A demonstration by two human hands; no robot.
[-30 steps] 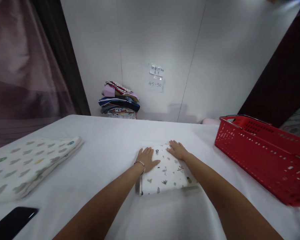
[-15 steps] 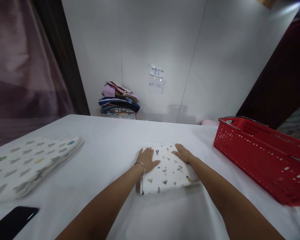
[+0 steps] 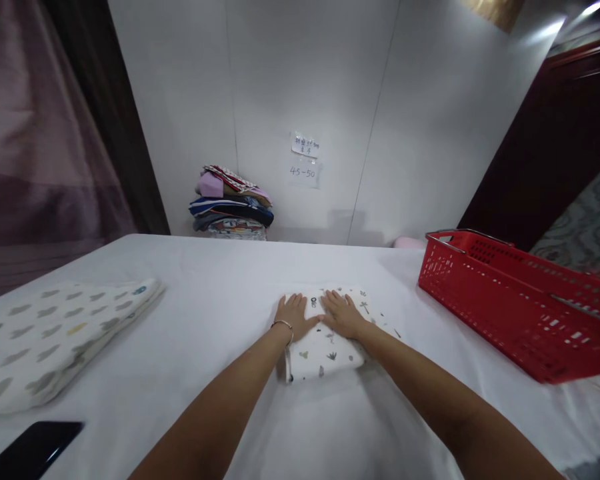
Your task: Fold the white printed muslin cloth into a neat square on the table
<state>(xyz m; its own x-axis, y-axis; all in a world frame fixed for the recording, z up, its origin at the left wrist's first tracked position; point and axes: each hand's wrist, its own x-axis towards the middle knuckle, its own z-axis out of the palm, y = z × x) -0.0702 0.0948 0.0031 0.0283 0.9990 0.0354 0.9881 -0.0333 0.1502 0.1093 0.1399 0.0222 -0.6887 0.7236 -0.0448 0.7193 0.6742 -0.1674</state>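
A folded white cloth (image 3: pixel 313 360) printed with small plants and animals lies on the white-covered table in front of me. My left hand (image 3: pixel 296 319) rests flat on its left part, fingers spread and pointing away, a thin bracelet at the wrist. Flat on the middle of the same cloth is my right hand (image 3: pixel 343 315), its fingers apart. The two thumbs nearly meet. To the right of my right hand, part of the printed cloth shows; my forearm hides some of it.
At left lies another folded cloth (image 3: pixel 55 327) with a cloud-like print, and a black phone (image 3: pixel 33 450) nearer me. A red perforated basket (image 3: pixel 500 307) with metal handles stands at right. Folded textiles (image 3: pixel 233 207) are piled by the wall, below paper notes (image 3: pixel 305 160).
My right hand has moved left across the cloth, from its right edge to its middle, close to my left hand. My left hand stays in place on the cloth. The view has shifted slightly.
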